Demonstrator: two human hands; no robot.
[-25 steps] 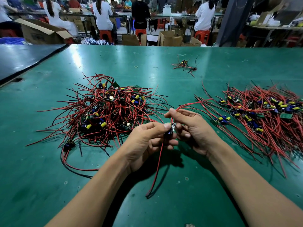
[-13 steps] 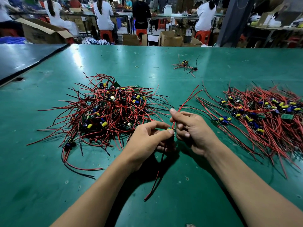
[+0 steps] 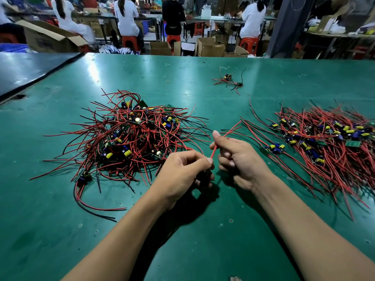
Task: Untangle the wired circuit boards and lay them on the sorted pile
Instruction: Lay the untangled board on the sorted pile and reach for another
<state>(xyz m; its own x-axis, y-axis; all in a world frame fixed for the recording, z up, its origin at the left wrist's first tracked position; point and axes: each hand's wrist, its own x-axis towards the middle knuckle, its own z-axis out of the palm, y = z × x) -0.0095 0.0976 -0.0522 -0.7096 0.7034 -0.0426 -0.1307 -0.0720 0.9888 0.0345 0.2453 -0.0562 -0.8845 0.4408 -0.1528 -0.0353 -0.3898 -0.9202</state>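
Note:
A tangled heap of small circuit boards with red and black wires [image 3: 129,138] lies on the green table at centre left. The sorted pile [image 3: 324,142], its wires combed roughly parallel, lies at the right. Between them my left hand [image 3: 182,175] grips one small board, mostly hidden inside its curled fingers. My right hand [image 3: 237,157] pinches that board's red wires [image 3: 227,132], which run up and to the right from my fingers toward the sorted pile.
A few loose wired boards [image 3: 228,80] lie farther back on the green table [image 3: 182,78]. A dark table [image 3: 26,67] adjoins at the far left. Beyond the far edge are cardboard boxes, red stools and seated people.
The red wire that hung down below my hands is gone from there; the wires now stick up and right from my right hand. Both hands stayed near the same spot.

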